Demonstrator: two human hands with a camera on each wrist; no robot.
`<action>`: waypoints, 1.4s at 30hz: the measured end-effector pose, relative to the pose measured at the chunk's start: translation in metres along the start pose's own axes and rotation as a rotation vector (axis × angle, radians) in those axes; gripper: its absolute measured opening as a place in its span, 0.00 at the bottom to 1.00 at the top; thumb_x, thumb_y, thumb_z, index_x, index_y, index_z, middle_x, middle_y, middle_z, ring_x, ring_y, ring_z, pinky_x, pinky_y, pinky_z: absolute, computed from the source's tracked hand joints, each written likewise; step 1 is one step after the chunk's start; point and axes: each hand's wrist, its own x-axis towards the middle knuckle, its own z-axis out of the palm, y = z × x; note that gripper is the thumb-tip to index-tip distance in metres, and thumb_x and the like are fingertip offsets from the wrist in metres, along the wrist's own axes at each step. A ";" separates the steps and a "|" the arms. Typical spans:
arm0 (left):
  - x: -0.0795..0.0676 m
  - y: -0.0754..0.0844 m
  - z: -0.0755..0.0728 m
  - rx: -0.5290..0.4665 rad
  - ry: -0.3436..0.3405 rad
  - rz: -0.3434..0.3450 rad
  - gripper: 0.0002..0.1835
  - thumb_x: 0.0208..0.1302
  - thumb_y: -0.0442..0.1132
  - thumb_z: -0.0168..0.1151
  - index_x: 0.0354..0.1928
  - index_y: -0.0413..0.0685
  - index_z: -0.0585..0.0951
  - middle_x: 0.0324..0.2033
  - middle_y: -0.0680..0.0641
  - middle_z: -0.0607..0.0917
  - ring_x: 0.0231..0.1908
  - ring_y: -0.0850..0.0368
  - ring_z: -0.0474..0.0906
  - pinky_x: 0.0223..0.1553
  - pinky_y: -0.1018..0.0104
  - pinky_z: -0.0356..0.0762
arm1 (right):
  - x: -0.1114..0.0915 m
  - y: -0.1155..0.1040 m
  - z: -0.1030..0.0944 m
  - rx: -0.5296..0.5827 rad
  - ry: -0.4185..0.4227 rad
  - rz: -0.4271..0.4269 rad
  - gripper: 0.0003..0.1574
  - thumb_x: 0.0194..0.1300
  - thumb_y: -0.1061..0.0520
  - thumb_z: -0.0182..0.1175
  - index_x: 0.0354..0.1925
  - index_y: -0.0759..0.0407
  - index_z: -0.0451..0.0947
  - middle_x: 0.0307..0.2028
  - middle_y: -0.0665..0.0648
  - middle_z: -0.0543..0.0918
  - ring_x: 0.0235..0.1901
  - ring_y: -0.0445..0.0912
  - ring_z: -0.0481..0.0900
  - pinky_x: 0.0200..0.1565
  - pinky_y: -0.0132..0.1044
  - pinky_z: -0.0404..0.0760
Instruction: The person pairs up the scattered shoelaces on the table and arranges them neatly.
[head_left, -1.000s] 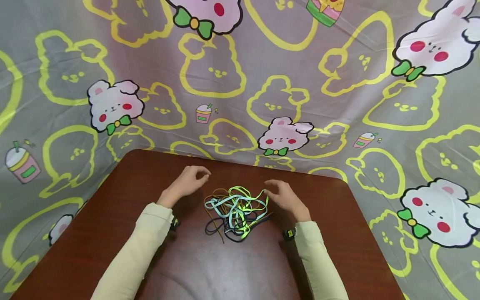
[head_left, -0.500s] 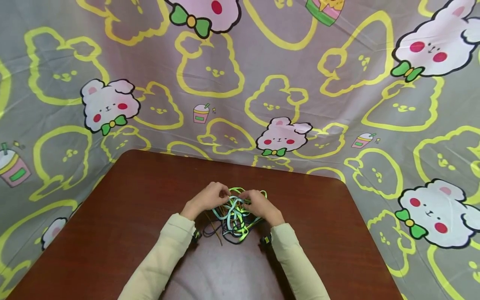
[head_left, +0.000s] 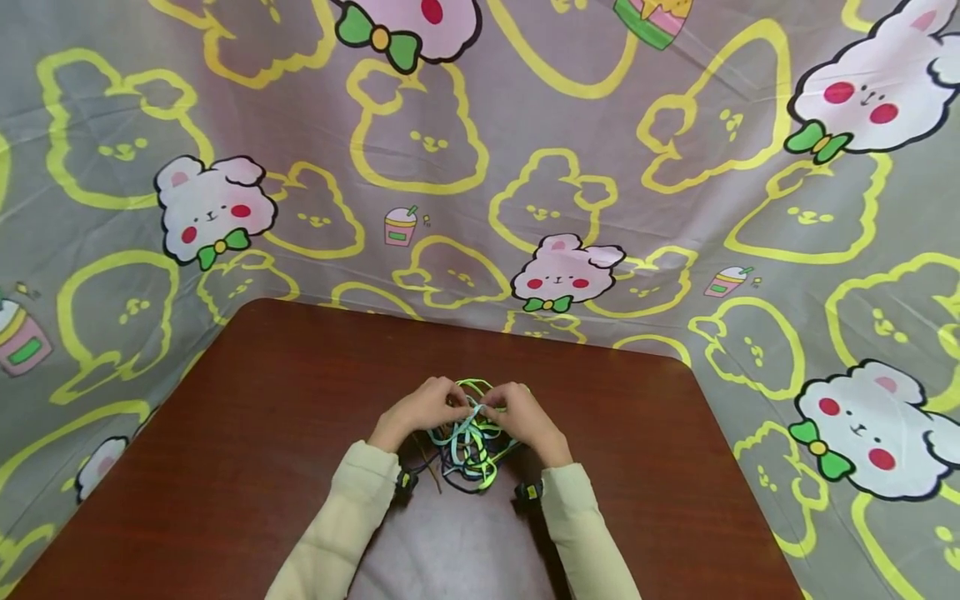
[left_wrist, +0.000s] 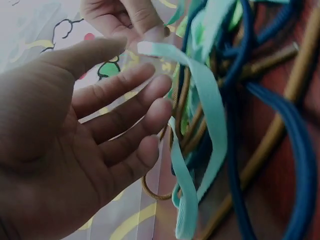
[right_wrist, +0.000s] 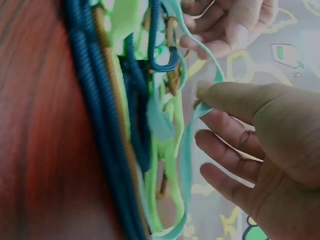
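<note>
while within the right hand's (right_wrist: pixel 282 140) pinch, turquoise lace (right_wrist: pixel 186 160) beside tangle (head_left: pixel 471 452)

Both hands (head_left: pixel 429 407) (head_left: pixel 522 418) are at tangled cords (head_left: pixel 470 450) on a brown table (head_left: pixel 645 442).

Both hands (head_left: pixel 432 405) (head_left: pixel 521 413) close together

turquoise lace (left_wrist: pixel 213 112): matt cloth | blue cords (right_wrist: pixel 102 100): ribbed textile | tabletop (head_left: pixel 457 546): glossy, wood-grained | backdrop (head_left: pixel 300 112): creased cloth
</note>
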 end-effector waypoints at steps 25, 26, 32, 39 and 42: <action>-0.027 0.004 -0.041 -0.247 0.293 0.122 0.11 0.73 0.40 0.62 0.47 0.40 0.87 0.37 0.41 0.89 0.39 0.45 0.85 0.39 0.63 0.80 | -0.028 -0.032 -0.056 0.156 0.268 -0.051 0.10 0.70 0.64 0.63 0.47 0.59 0.88 0.42 0.52 0.88 0.35 0.51 0.84 0.39 0.40 0.83; -0.029 0.005 -0.041 -0.256 0.302 0.124 0.11 0.73 0.40 0.63 0.47 0.40 0.87 0.37 0.40 0.89 0.39 0.48 0.84 0.38 0.63 0.80 | -0.030 -0.032 -0.057 0.168 0.273 -0.048 0.10 0.71 0.64 0.63 0.47 0.58 0.88 0.42 0.52 0.88 0.36 0.51 0.84 0.40 0.41 0.84; -0.038 0.014 -0.047 -0.266 0.350 0.137 0.09 0.72 0.41 0.64 0.46 0.46 0.88 0.40 0.41 0.89 0.37 0.55 0.84 0.35 0.65 0.79 | -0.040 -0.030 -0.068 0.181 0.309 -0.039 0.11 0.72 0.64 0.62 0.48 0.57 0.87 0.41 0.51 0.88 0.37 0.48 0.85 0.40 0.35 0.84; -0.047 0.025 -0.056 -0.211 0.400 0.161 0.07 0.72 0.41 0.65 0.45 0.48 0.88 0.40 0.46 0.89 0.37 0.46 0.84 0.34 0.64 0.78 | -0.052 -0.026 -0.082 0.176 0.364 -0.029 0.13 0.72 0.65 0.61 0.51 0.58 0.86 0.41 0.56 0.88 0.36 0.45 0.86 0.36 0.36 0.84; -0.049 0.028 -0.059 -0.208 0.399 0.147 0.07 0.72 0.42 0.65 0.44 0.50 0.89 0.40 0.46 0.89 0.36 0.50 0.83 0.33 0.64 0.78 | -0.056 -0.024 -0.087 0.155 0.407 -0.020 0.10 0.72 0.61 0.63 0.49 0.56 0.87 0.42 0.57 0.89 0.35 0.43 0.84 0.36 0.38 0.83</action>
